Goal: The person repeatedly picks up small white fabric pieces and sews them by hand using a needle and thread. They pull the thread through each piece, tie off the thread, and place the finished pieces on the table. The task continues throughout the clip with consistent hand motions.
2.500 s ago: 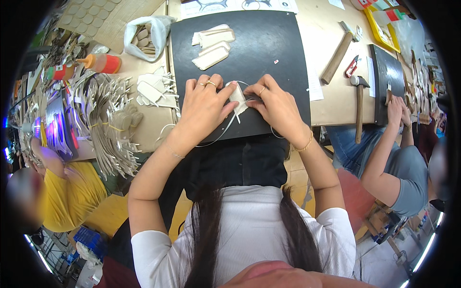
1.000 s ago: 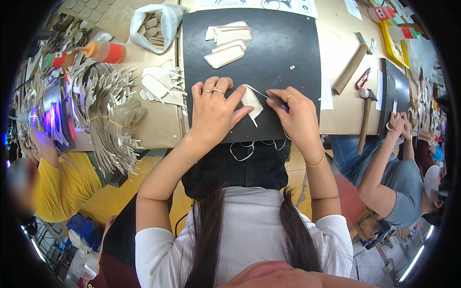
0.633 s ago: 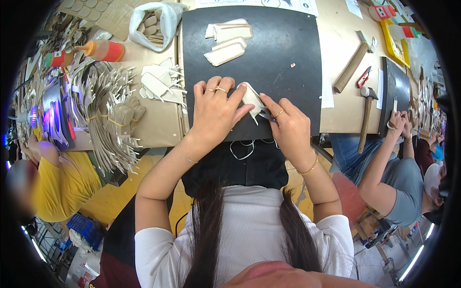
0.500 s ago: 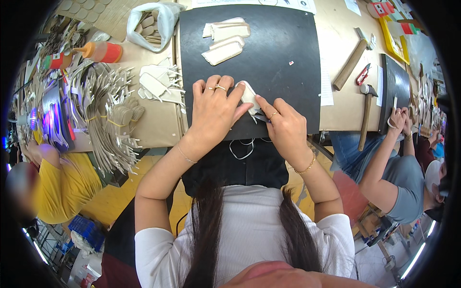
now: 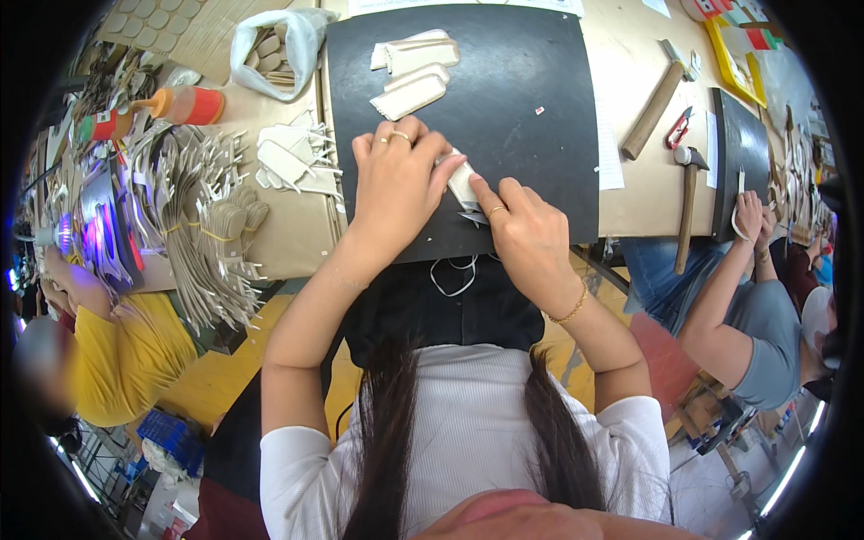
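Left hand (image 5: pixel 396 184) lies flat, fingers spread, pressing down on a small pale cut piece (image 5: pixel 463 184) on the near part of the black cutting mat (image 5: pixel 540 126); two rings show on its fingers; right hand (image 5: pixel 529 236) is curled beside it at the mat's near edge, forefinger stretched onto the same piece, and something thin seems pinched under it, though I cannot tell what; a gold bracelet (image 5: pixel 569 311) circles that wrist; nearer than the mat, a thin white loop (image 5: pixel 454 277) lies on dark cloth; farther up the mat, near its far edge, rests a small stack of pale cut pieces (image 5: pixel 412 72); left of the mat, more pale pieces (image 5: pixel 286 162) lie on the brown table (image 5: pixel 288 229), then bundles of thin card strips (image 5: pixel 202 225), an orange bottle (image 5: pixel 184 105) and a clear bag of pieces (image 5: pixel 274 45); right of the mat lie a wooden stick (image 5: pixel 654 110), a red-handled tool (image 5: pixel 676 131) and a hammer (image 5: pixel 688 202); beyond them another person's hand (image 5: pixel 749 216) rests by a second black mat (image 5: pixel 740 153)
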`<state>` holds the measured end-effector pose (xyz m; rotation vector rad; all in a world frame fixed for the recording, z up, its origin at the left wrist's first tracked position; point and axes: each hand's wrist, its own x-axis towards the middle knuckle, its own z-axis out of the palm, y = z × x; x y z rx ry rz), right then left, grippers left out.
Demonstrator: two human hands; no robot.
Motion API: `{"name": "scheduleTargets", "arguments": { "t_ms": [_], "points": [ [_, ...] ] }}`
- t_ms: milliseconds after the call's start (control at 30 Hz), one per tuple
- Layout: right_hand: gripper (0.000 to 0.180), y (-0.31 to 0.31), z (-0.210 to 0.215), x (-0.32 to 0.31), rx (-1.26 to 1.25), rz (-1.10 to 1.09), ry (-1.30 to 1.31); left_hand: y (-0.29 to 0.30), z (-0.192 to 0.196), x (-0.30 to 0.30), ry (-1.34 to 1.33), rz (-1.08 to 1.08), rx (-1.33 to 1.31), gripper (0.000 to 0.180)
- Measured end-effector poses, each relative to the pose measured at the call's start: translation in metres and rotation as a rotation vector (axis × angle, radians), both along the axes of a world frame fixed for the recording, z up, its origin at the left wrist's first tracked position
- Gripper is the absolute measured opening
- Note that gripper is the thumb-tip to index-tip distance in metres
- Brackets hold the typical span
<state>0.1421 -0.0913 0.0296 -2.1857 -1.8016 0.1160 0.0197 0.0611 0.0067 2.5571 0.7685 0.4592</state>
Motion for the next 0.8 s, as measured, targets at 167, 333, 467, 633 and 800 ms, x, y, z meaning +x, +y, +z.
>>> {"name": "scheduleTargets", "arguments": {
  "t_ms": [167,333,467,633,800],
  "points": [
    [0.044,-0.005,0.001,0.003,-0.016,0.019,-0.02,0.008,0.001,0.016,0.086,0.148,-0.168,0.026],
    [0.043,-0.023,0.005,0.007,-0.068,0.053,-0.007,0.004,0.001,0.018,0.088,0.166,-0.147,0.026],
    [0.043,-0.025,0.007,0.008,-0.078,0.039,0.025,-0.002,0.002,0.008,-0.012,0.077,-0.093,0.027],
    [0.039,-0.024,0.022,0.015,-0.174,-0.072,0.205,-0.011,0.009,-0.006,0.03,0.013,-0.152,0.037],
    [0.042,-0.026,0.035,0.021,-0.062,-0.241,0.428,-0.009,0.013,-0.01,-0.014,0.138,-0.624,0.029]
  ]
}}
